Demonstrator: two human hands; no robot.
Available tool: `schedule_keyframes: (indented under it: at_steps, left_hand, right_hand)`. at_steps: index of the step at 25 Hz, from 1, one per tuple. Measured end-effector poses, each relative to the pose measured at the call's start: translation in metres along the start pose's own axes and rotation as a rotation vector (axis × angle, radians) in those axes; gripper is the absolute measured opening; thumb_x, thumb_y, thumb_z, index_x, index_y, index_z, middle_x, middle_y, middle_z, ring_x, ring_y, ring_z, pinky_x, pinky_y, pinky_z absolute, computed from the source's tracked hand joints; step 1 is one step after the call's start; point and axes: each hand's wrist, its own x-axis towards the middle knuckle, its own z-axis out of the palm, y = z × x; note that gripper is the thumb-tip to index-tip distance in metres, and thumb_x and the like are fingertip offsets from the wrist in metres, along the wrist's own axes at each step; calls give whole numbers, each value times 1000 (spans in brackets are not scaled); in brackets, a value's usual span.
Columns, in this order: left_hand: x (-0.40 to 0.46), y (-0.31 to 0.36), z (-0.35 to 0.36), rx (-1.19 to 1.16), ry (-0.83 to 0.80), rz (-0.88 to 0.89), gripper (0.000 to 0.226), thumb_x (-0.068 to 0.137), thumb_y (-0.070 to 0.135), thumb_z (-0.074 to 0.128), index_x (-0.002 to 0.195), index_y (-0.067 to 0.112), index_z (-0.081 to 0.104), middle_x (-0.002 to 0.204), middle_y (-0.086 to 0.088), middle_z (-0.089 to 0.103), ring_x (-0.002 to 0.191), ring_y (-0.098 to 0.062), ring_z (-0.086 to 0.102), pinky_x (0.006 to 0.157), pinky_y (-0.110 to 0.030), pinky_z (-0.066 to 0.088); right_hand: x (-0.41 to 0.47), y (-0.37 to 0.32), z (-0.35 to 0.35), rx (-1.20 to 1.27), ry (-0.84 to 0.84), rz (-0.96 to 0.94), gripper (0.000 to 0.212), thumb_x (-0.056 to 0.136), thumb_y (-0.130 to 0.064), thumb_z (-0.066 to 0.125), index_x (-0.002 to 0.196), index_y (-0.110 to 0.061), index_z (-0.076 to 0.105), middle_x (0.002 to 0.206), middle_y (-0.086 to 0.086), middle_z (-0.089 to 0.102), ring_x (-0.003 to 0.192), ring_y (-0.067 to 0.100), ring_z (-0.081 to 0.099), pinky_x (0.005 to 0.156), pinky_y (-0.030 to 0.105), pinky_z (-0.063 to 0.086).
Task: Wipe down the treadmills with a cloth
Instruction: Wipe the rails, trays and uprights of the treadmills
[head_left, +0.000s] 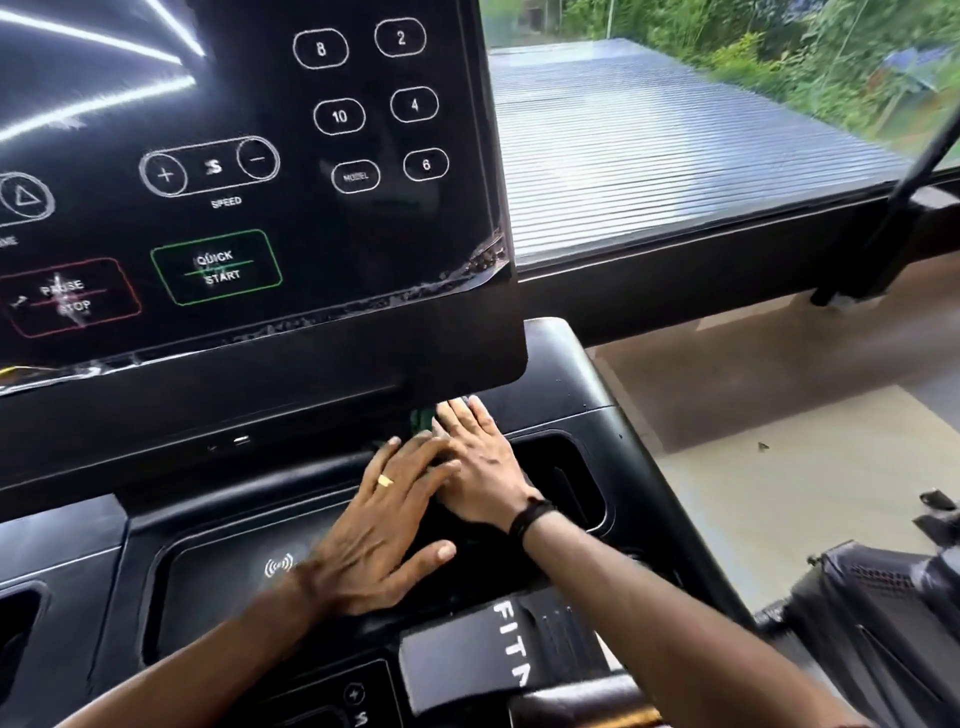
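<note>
1. Both hands are lying flat at the lower centre of the frame, fingers straight and pointing up towards the gap beneath the treadmill's screen; the left hand (379, 525), wearing a ring, is partly overlapping the right hand (480, 465), which has a dark band at the wrist.

2. Neither hand is curling round anything: they are pressing down with extended fingers, most likely to spread force over the cloth (423, 418), of which only a small green patch is showing just above the fingertips, under the screen's lower edge.

3. Most of the cloth is being hidden by the palms, so its full extent cannot be told.

4. Stacking one hand on the other is probably giving firmer pressure in this narrow recess of the console tray (218, 582), where the overhanging display panel (249, 171) is leaving little room for a gripped wipe.

5. Filling the upper left of the frame, the display is showing speed buttons, a green quick-start box and a red pause-stop box, with streaks and grime along its lower edge.

6. Judging by those marks, the wiping is looking only partly done on this machine.

7. At the upper right a window is looking out on a ribbed roof (675, 140) and greenery; another machine's dark frame (872, 623) is sitting at the lower right.
</note>
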Motion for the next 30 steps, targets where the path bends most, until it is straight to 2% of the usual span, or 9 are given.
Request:
schedule_keyframes:
  at_steps: [3,6,8,9,11,14,22,26,30]
  left_hand:
    - [24,14,18,-54,5,-57,67,99,57,31,148,11,36,160,-7,27,153,-26,17,122,-51,7]
    - [35,23,33,-58,20,-139,67,100,57,30,149,13,35,162,-6,25,153,-24,17,121,-50,7]
    - [32,25,36,-9,-17,-150,67,100,58,29,150,14,35,164,-5,20,153,-24,15,121,-49,5]
    - [32,25,37,15,-40,-151,66,100,58,28,150,15,35,165,-5,19,153,-23,15,121,-49,5]
    - [35,24,36,60,-79,-159,66,100,57,27,150,14,36,165,-4,19,154,-22,14,121,-49,5]
    - [39,25,36,87,-117,-162,66,101,57,25,150,14,36,164,-4,18,154,-21,14,121,-49,5]
    - [40,27,32,77,-116,-177,68,100,58,24,150,12,36,164,-1,18,153,-19,14,121,-50,7]
    - [40,28,33,53,-130,-170,70,100,61,23,151,14,34,164,0,18,154,-19,13,121,-51,7]
    - [42,24,34,78,-181,-120,68,100,58,25,152,15,34,165,0,17,154,-20,13,120,-50,7]
  right_hand:
    - [29,20,-4,41,9,9,37,81,-36,42,92,-17,71,94,4,72,95,27,68,92,37,46]
    - [54,38,-6,153,-91,71,12,88,-30,56,91,-21,63,94,-1,67,94,23,61,76,33,39]
    - [65,64,-12,272,-87,169,51,86,-26,67,134,-19,52,132,-2,52,121,17,47,82,19,39]
    - [74,81,-16,295,-103,183,70,87,-29,65,149,-18,35,150,-2,35,138,18,32,99,16,34]
    - [86,106,-18,96,-43,158,77,91,-40,51,157,-18,18,164,3,15,152,22,7,123,39,11]
    - [88,143,-13,175,-33,308,72,94,-46,39,159,-22,15,167,2,6,154,20,-1,124,43,-1]
    - [-10,147,-17,349,9,755,77,97,-53,34,157,-7,17,163,20,16,151,31,15,123,46,9]
    - [-10,107,-9,38,14,625,80,96,-57,28,159,-11,12,163,25,8,151,38,8,123,52,5]
    - [53,149,-11,133,-77,421,79,94,-65,32,160,-28,7,166,11,-7,154,26,-5,124,45,-1]
